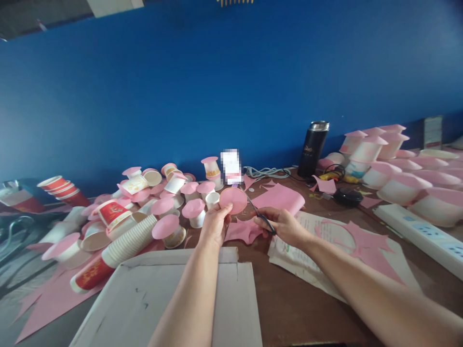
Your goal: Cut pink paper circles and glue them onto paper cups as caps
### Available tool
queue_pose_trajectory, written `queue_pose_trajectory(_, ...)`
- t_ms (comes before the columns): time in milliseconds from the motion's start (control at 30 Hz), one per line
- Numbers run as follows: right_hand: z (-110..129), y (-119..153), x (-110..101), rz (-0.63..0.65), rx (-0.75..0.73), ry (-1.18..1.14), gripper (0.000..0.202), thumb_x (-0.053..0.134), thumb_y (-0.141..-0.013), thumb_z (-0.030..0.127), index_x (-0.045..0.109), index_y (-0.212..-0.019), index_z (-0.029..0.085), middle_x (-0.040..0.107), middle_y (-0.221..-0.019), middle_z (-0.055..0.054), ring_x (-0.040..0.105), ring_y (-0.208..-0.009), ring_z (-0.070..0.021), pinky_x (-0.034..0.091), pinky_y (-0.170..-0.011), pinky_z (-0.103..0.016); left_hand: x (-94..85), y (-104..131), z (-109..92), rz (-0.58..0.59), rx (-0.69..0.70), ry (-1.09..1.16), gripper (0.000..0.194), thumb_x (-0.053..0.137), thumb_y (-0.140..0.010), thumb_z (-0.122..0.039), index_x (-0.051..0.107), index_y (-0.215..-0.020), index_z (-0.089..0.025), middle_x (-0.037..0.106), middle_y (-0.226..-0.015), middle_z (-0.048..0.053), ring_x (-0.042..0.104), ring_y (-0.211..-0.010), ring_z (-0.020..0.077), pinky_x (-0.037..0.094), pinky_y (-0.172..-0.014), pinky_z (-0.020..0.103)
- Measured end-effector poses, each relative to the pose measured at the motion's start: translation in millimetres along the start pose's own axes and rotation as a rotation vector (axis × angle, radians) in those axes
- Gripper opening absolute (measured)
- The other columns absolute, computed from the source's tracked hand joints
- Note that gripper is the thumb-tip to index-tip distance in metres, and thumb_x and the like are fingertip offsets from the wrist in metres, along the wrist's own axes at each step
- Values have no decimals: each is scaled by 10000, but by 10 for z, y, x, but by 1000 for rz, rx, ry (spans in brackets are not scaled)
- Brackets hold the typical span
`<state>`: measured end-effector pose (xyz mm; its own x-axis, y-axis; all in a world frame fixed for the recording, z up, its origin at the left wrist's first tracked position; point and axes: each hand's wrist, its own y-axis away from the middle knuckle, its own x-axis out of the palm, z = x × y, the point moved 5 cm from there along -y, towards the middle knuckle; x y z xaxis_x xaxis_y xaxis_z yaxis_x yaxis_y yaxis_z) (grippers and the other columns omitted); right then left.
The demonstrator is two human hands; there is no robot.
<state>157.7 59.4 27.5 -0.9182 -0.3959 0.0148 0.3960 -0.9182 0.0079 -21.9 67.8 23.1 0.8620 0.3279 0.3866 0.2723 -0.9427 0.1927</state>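
The left hand (216,221) has its grip closed on one flat, round pink paper disc (234,200) above the brown bench (289,308). The right hand (284,224) grips one pair of black-handled scissors (267,222), blades by the disc's right edge. One black cylindrical bottle (312,150) and one long white power strip (421,237) sit farther right.

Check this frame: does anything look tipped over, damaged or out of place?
Yes. At left, a nested cup stack lies on its side among jumbled cups, some toppled, whereas the cups at right are grouped more tidily. Ragged pink scraps litter the table. The pink disc in the left hand shows no visible damage.
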Motion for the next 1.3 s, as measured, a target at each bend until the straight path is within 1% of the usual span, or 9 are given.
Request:
queue_pose_trajectory(100, 9, -2, -7, -14, -6, 2, 531, 746, -670, 510, 677, -1004, 102, 538, -573, 28, 490, -482, -96, 360, -465, -260, 18, 3, 11, 42, -22, 11, 296, 826, -528, -221, 641, -744, -141, 588, -644, -25, 470, -501, 31, 376, -454, 136)
queue_pose_trajectory(333, 18, -1, -25, -28, -10, 5, 525, 747, -673, 515, 683, -993, 104, 534, -584, 28, 504, -486, -96, 373, -468, -260, 37, 5, -2, 79, 14, 7, 315, 833, -517, -252, 647, -742, -136, 559, -612, -39, 437, -504, 29, 342, -453, 143)
queue_pose_trajectory(567, -5, -12, -29, -52, -28, 17, 537, 739, -670, 531, 689, -992, 104, 540, -583, 18, 486, -476, -96, 373, -457, -266, 47, 30, -14, 73, 11, -10, 316, 836, -511, -261, 636, -727, -147, 571, -615, -34, 437, -502, 40, 318, -458, 169)
queue_pose_trajectory(867, -45, -45, -51, -46, -43, -4, 470, 755, -688, 445, 685, -998, 98, 535, -561, 30, 491, -470, -92, 369, -461, -257, 54, 32, -14, 85, 26, -13, 337, 845, -505, -262, 650, -751, -140, 595, -635, -21, 445, -501, 46, 323, -458, 179)
queue_pose_trajectory(1067, -54, -48, -65, -47, -66, 21, 474, 751, -697, 463, 698, -1006, 107, 540, -552, 27, 486, -463, -94, 363, -471, -265, 54, 27, -8, 97, 25, -19, 322, 839, -518, -271, 644, -739, -142, 571, -608, -30, 434, -495, 40, 317, -452, 170)
queue_pose_trajectory(1300, -41, -42, -66, -45, -66, 64, 496, 735, -701, 502, 703, -1009, 114, 520, -538, 33, 465, -455, -93, 353, -461, -265, 49, 26, -16, 84, 40, -32, 301, 833, -519, -267, 643, -716, -142, 569, -605, -27, 440, -500, 45, 322, -454, 176)
